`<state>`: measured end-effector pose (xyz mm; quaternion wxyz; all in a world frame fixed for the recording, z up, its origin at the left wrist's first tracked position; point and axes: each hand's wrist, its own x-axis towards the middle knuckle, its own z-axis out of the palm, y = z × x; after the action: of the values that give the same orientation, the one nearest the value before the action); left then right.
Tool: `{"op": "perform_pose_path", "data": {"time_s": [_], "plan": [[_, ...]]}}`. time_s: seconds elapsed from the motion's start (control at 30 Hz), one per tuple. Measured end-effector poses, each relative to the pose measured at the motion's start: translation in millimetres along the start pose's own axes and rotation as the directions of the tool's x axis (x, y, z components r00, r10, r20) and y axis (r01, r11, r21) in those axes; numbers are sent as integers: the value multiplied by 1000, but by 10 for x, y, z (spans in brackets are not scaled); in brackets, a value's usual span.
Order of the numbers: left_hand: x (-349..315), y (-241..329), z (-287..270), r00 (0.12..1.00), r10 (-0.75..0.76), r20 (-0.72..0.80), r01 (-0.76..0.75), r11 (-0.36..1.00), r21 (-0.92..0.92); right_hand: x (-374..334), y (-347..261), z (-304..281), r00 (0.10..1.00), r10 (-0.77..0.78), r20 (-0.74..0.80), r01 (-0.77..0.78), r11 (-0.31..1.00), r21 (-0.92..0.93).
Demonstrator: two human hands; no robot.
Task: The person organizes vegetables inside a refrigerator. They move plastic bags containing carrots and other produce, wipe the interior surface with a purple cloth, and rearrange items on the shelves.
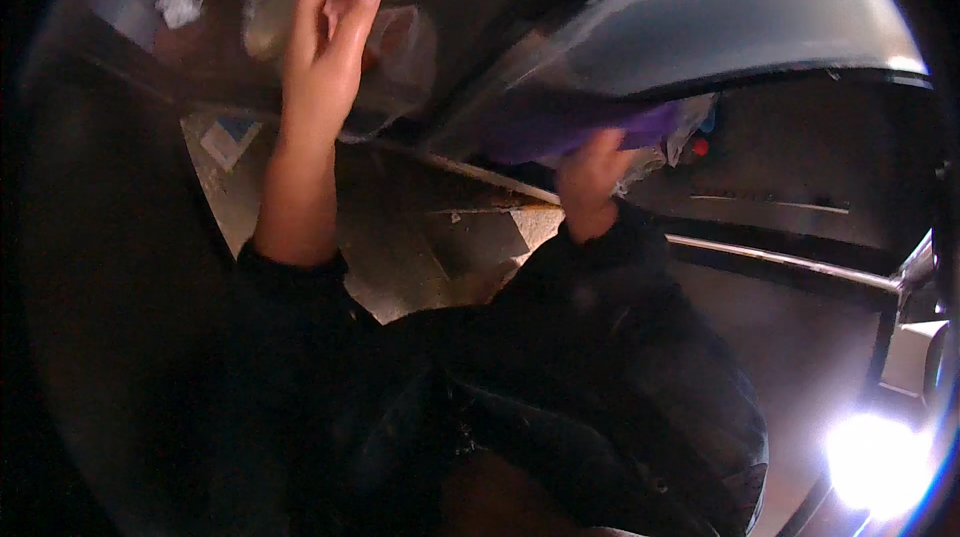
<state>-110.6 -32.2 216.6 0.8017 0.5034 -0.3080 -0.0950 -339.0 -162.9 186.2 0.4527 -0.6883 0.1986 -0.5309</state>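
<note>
My left hand (335, 32) reaches to the far left, its fingers curved and its thumb apart from them. Nothing shows in its grasp, though the inner side of the fingers is partly hidden. Just right of it and below lies a clear plastic bag (408, 62) with something reddish inside. Pale yellowish rounded things (268, 22) sit close by on its left. My right hand (592, 177), smeared by motion, is closed on a purple sheet-like piece (530, 129), whose exact kind I cannot make out. Crumpled clear plastic (645, 169) hangs beside this hand.
A large glossy grey curved panel (720, 22) overhangs the right hand. A small red round thing (701, 147) is right of it. A metal bar (780, 259) runs along the right, above a bright light (878, 462). Crumpled white stuff (180, 5) lies far left.
</note>
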Motion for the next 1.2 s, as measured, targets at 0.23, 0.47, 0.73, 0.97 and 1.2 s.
{"op": "perform_pose_path", "data": {"time_s": [0.23,0.47,0.73,0.97,1.2], "plan": [[-340,337,161,997,-66,48,65,998,12,-274,196,-279,883,333,332,-263,935,-239],[-496,779,230,972,-73,222,52,994,97,78,-588,-752,599,575,557,-794,342,502],[-688,929,192,591,-581,559,613,774,156,-91,-765,-861,504,434,747,-847,77,526],[-703,1062,170,584,-507,634,552,821,148,88,-1026,-111,487,-26,873,-873,-51,485],[-572,907,-193,842,-417,342,270,875,403,154,-1125,65,334,436,835,-902,404,150]]}}
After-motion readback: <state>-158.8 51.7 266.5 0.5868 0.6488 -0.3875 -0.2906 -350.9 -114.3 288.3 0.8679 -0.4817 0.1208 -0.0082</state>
